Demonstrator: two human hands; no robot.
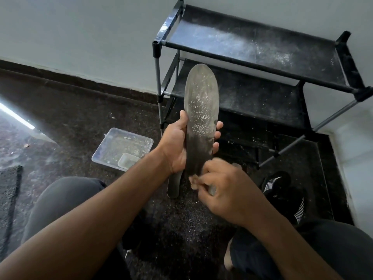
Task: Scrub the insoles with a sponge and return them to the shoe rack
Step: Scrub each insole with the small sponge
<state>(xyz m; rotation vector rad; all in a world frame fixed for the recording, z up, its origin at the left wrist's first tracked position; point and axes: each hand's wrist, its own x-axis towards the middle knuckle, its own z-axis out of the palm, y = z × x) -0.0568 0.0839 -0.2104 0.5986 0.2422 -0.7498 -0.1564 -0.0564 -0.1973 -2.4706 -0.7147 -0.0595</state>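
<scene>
Mid-scrub — left hand (pixel 177 146) gripping insole (pixel 201 110), right hand (pixel 226 186) clutching sponge (pixel 194 181) below that grip; next, stroke upward over specks.

The shoe rack (pixel 260 63) stands far right against the wall; a tray (pixel 123 147) lies left of it (a smaller container (pixel 127 161) inside), and a shoe (pixel 286 197) lies near right, seemingly on the floor.

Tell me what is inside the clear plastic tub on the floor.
The clear tub holds a smaller clear container in its near corner, plus pale specks and residue across the bottom. The left forearm covers the tub's near right corner, so anything there cannot be seen.
</scene>
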